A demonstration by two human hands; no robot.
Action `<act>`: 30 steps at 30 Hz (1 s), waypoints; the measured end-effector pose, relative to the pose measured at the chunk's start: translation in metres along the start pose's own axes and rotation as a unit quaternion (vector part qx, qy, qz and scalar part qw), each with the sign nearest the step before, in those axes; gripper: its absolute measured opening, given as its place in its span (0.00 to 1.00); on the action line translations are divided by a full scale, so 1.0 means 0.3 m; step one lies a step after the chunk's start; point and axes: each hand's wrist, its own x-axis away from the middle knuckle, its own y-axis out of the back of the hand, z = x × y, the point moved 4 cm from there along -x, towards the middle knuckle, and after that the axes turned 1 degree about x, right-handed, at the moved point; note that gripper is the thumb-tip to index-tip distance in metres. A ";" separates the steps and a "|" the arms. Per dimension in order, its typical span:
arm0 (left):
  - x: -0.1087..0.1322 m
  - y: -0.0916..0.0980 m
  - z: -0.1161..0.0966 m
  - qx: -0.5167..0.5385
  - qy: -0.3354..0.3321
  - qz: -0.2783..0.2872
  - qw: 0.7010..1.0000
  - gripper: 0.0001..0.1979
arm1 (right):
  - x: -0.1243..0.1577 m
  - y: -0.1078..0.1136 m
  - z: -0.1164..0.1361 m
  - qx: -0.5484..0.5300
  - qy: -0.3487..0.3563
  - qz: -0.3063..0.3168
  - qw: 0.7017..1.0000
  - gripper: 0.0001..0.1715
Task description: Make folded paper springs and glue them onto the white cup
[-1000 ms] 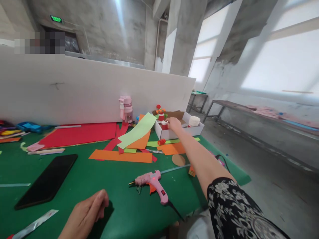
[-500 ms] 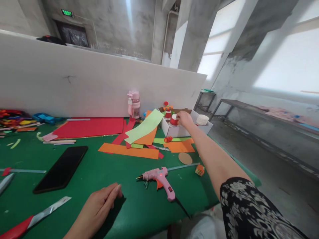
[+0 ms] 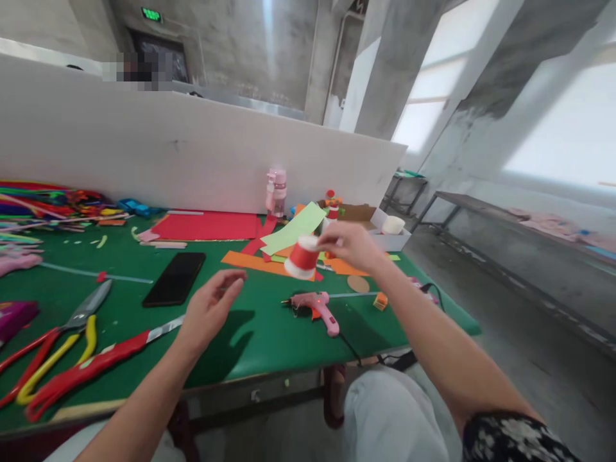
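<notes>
Between finger and thumb my right hand (image 3: 350, 245) grips a red and white paper cup (image 3: 304, 258), upside down and slightly tilted, above the table. My left hand (image 3: 214, 306) hovers to the left of the cup, its fingers loosely curved and apart with nothing in them. Beneath the cup lies a pink glue gun (image 3: 317, 307) with a small red light on. A tan cardboard disc (image 3: 359, 284) and a small folded orange paper piece (image 3: 380, 301) are near the right forearm. Orange strips (image 3: 250, 262) and a light green sheet (image 3: 294, 229) lie behind the cup.
A white box (image 3: 395, 240) at the back right holds white cups. Beside the left hand are a black phone (image 3: 174, 279), scissors (image 3: 83, 317) and a red-handled knife (image 3: 108, 355). Red sheets (image 3: 206, 226), a pink bottle (image 3: 276, 192) and pipe cleaners (image 3: 52, 204) stand or lie farther back.
My right hand has lifted the red and white cup out of the box and brought it toward me and left. My left hand has risen off the table and opened. The view has shifted.
</notes>
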 end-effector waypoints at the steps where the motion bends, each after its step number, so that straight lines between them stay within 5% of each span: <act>1: 0.000 0.019 -0.012 0.008 -0.003 -0.018 1.000 0.26 | 0.038 -0.072 0.070 -0.010 0.041 0.023 0.999 0.08; 5: 0.003 0.059 0.000 0.008 -0.005 -0.056 0.998 0.25 | 0.156 -0.321 0.245 0.054 0.128 0.092 0.986 0.12; 8: -0.002 0.067 0.040 -0.001 -0.005 -0.044 0.999 0.25 | 0.187 -0.397 0.276 0.091 0.138 0.112 0.980 0.11; 12: 0.003 0.040 0.070 0.018 -0.004 0.079 0.997 0.27 | 0.197 -0.362 0.242 -0.016 0.078 0.044 0.996 0.14; 15: 0.030 -0.020 0.066 -0.029 -0.036 0.161 0.986 0.39 | 0.222 -0.322 0.166 -0.172 -0.065 -0.075 0.980 0.14; 17: 0.044 -0.062 0.061 -0.103 -0.071 0.139 0.982 0.43 | 0.247 -0.324 0.122 -0.237 -0.147 -0.123 0.953 0.12; 20: 0.044 -0.093 0.055 -0.196 -0.117 0.081 0.970 0.33 | 0.267 -0.347 0.104 -0.274 -0.181 -0.128 0.936 0.10; 22: 0.029 -0.078 0.065 -0.216 -0.120 0.098 0.964 0.28 | 0.269 -0.358 0.110 -0.283 -0.183 -0.122 0.933 0.09; 27: 0.000 0.023 0.083 -0.205 -0.128 0.271 0.932 0.31 | 0.264 -0.364 0.126 -0.264 -0.198 -0.113 0.937 0.09; 30: -0.001 0.047 0.064 -0.239 -0.139 0.249 0.928 0.39 | 0.259 -0.371 0.133 -0.240 -0.199 -0.104 0.945 0.09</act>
